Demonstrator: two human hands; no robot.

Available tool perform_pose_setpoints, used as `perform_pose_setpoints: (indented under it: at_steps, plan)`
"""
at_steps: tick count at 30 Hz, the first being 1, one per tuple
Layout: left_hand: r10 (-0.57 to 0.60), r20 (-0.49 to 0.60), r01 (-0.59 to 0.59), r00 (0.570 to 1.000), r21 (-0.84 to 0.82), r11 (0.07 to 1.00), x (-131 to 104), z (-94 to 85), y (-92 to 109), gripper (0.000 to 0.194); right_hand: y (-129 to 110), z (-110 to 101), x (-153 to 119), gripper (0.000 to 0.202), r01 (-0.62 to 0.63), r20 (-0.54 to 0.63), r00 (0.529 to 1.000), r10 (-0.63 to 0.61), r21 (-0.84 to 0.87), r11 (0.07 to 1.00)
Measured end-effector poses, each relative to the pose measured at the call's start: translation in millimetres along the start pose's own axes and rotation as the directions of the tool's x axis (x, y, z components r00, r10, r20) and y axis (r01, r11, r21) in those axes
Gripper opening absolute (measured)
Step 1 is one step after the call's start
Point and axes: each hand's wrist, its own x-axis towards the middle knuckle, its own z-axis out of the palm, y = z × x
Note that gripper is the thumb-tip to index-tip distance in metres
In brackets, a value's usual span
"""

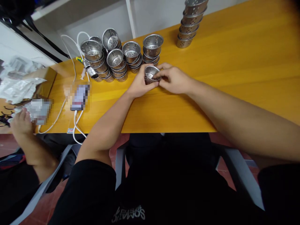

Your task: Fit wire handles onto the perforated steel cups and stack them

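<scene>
My left hand [138, 85] is closed around the side of a small perforated steel strainer cup [150, 73], held tilted just above the table with its mouth toward me. My right hand [172, 78] is at the cup's right side, its fingers bent over the rim and a fingertip inside, the thumb near the outer wall. Whether anything small is between those fingertips cannot be seen. Just behind my hands rises a stack of like cups [152, 47], with another stack [131, 53] to its left.
More cup stacks [116, 61] stand at the back left, and a tall leaning stack [188, 26] at the back right. A phone [80, 97] with white cables lies on the yellow table [234, 62]. At far left, another person's hand [22, 123] is by plastic bags [21, 84].
</scene>
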Motion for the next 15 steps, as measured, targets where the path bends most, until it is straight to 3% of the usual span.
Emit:
perform_pose_setpoints:
  at_steps: [5, 15]
  plan:
    - [0.012, -0.027, -0.013, 1.000, -0.058, 0.998, 2.7, 1.5, -1.4, 0.096, -5.6, -0.4, -0.4, 0.027, -0.014, -0.019, 1.000, 0.015, 0.004, 1.000]
    - [-0.107, 0.006, 0.107, 0.994, -0.150, 0.983, 3.4, 2.2, -4.0, 0.096, -11.7, -5.9, -3.1, 0.036, -0.014, -0.005, 1.000, 0.015, 0.073, 0.997]
